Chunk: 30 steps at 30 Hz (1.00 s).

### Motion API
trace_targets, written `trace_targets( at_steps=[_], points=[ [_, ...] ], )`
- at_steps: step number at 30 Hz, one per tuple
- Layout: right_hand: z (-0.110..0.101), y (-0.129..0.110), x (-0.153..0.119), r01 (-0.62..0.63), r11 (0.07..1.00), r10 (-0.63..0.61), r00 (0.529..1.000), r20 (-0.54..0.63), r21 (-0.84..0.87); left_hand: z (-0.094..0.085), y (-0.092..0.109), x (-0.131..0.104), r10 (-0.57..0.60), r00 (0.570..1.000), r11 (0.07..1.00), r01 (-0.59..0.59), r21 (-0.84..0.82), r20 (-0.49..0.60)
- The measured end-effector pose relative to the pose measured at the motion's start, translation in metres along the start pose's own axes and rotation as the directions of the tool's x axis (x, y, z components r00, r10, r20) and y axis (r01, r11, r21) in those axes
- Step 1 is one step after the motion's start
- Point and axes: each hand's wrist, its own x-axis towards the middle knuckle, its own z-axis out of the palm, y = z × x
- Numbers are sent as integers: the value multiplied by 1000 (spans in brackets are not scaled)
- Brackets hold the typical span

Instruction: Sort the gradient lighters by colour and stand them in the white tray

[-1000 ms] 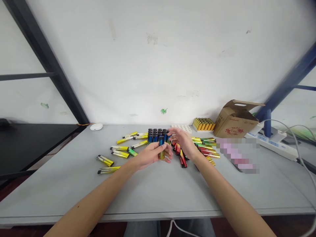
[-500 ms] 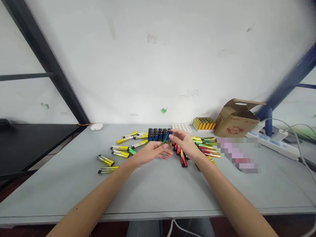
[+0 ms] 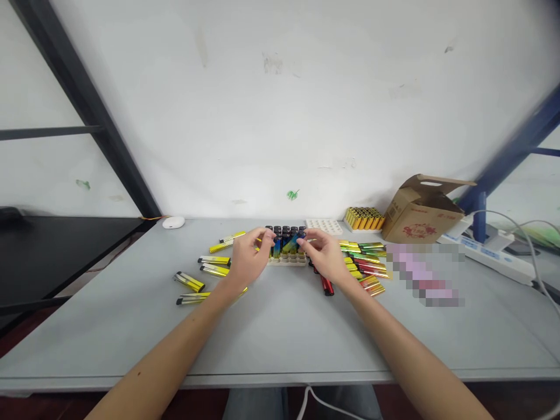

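Lighters stand upright in rows in a white holed tray (image 3: 286, 262) at the middle of the table. My right hand (image 3: 324, 255) pinches a blue and yellow lighter (image 3: 290, 244), tilted over the tray's front. At the tray's left end, my left hand (image 3: 251, 255) has thumb and fingers closed on the top of an upright blue lighter (image 3: 277, 247); its fingers partly hide the contact. Yellow lighters (image 3: 189, 282) lie scattered left of my left hand. Beside my right hand lie a red lighter (image 3: 326, 286) and several yellow, green and red lighters (image 3: 370, 263).
Behind stand a white holed tray (image 3: 324, 226) and a tray of gold cylinders (image 3: 365, 218). An open cardboard box (image 3: 417, 216) is at the back right, near a power strip (image 3: 494, 255) with cables. A small white case (image 3: 174, 223) sits back left.
My hands have moved apart. The left went to the tray's left end, and the right now holds the blue lighter over the tray. The tray's front edge has come into view.
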Motion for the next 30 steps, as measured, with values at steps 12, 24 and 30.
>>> trace_targets(
  at_steps=[12,24,30],
  points=[
    [15,14,-8,198,906,-167,979,113,-374,1,-17,1,300,896,906,-375,195,328],
    [-3,-1,-4,151,851,-156,987,32,-504,0,-29,1,466,751,497,-660,563,468],
    [-19,-1,5,166,822,-226,973,-43,-544,0,-32,2,432,777,502,-629,594,458]
  ],
)
